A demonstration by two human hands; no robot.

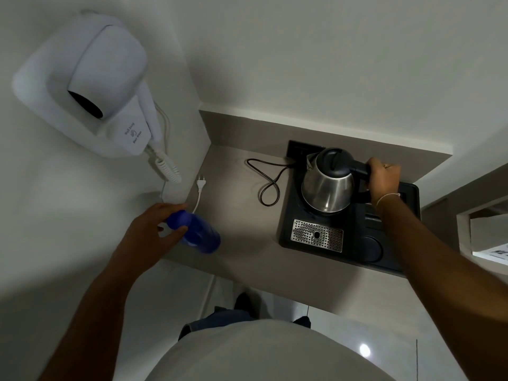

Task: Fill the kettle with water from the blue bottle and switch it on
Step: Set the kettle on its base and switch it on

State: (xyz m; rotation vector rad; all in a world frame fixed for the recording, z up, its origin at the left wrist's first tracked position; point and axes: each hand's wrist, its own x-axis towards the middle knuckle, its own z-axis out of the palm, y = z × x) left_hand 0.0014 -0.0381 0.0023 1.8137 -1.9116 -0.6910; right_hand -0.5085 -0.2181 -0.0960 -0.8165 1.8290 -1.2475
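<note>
A steel kettle with a black lid and handle stands on a black tray on the right of the grey counter. My right hand is closed around the kettle's handle, and the lid is down. A blue bottle stands upright at the counter's left front corner. My left hand is at its blue cap, thumb and fingers spread around the cap and touching it.
The kettle's black cord loops across the counter to a wall socket behind the kettle. A white wall-hung hair dryer is at the left, its unplugged white plug lying on the counter. The tray holds a perforated metal drip grille.
</note>
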